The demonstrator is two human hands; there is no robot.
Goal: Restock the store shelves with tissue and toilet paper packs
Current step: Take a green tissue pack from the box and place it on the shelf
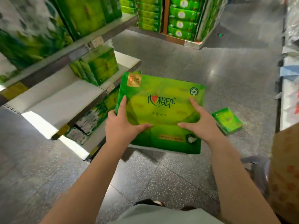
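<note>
Both hands hold green tissue pack (160,110) above floor: left hand (120,125) curls round left edge, right hand (199,122) spread on front. Shelf (68,97) just left; small pack (227,120) on floor (161,175) right.

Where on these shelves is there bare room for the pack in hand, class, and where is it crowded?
Bare: the white middle shelf, left of the standing green packs, and its far end beyond them. Crowded: the top shelf and the bottom shelf. Both hands hold the large pack.
</note>
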